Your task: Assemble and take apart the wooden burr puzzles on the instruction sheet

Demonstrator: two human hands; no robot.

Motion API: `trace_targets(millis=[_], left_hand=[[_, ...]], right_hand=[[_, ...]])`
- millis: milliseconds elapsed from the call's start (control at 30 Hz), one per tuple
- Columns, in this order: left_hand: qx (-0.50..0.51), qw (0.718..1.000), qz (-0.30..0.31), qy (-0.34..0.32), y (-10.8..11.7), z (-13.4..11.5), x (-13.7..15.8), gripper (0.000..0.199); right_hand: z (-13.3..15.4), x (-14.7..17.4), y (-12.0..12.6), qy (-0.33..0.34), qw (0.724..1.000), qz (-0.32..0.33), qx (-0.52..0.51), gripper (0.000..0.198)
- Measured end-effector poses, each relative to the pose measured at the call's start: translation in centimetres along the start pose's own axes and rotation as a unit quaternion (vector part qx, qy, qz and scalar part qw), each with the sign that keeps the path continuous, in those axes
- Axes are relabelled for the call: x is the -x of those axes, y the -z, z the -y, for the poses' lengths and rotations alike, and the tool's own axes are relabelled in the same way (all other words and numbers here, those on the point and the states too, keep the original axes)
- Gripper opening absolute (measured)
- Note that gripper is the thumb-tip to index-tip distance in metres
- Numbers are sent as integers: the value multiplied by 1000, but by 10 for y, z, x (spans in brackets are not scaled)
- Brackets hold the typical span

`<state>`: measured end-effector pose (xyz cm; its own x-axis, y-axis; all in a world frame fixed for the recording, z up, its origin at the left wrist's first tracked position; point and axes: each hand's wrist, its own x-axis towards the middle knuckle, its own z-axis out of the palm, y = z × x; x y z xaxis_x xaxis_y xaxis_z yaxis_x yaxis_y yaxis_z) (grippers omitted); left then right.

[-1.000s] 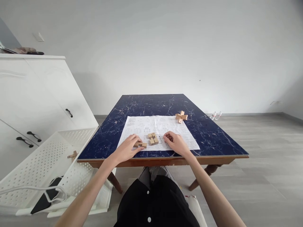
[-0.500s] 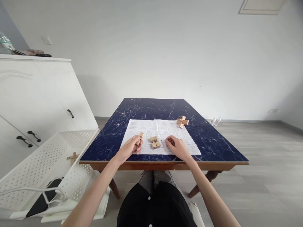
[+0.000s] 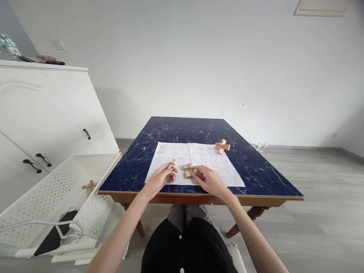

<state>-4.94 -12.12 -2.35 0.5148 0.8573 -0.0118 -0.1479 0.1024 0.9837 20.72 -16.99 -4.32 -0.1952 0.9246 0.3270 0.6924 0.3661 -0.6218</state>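
My left hand [image 3: 161, 178] is closed around a notched wooden puzzle piece [image 3: 173, 162], whose upper end sticks out past the fingertips. A cluster of small wooden blocks [image 3: 187, 167] lies on the printed sheet [image 3: 160, 153] between my hands. At the cluster's right side, my right hand [image 3: 209, 180] has thumb and forefinger closed on a block, partly covering it. Up at the sheet's far right corner sits a cross-shaped wooden puzzle [image 3: 222, 146].
The sheet lies on a dark blue marbled table [image 3: 182, 129] with a wooden edge. To the left stand a white cabinet [image 3: 62, 113] and a white perforated basket [image 3: 59, 185] holding a cable and a black flat object. Plastic bottles [image 3: 261, 146] stand on the floor by the wall.
My right hand has moved left from the bare paper onto the block cluster. The left hand still holds its piece, its fingers slightly shifted. The whole view has shifted a little.
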Motion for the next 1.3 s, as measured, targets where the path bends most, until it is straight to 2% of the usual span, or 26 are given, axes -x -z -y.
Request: trace_targets(millis=[333, 800, 1167, 1300], left_hand=[[-12, 1000, 0, -13, 1, 4, 0, 34], [-27, 999, -2, -20, -2, 1, 2, 36], [-31, 999, 2, -20, -2, 2, 4, 40], [-32, 999, 3, -22, 0, 3, 4, 44]], right_hand=[[-3, 1, -6, -10, 1000, -16, 9, 20], [-11, 3, -1, -33, 990, -30, -132, 28], [-4, 4, 4, -18, 981, -59, -185, 31], [1, 3, 2, -21, 972, -43, -229, 31]])
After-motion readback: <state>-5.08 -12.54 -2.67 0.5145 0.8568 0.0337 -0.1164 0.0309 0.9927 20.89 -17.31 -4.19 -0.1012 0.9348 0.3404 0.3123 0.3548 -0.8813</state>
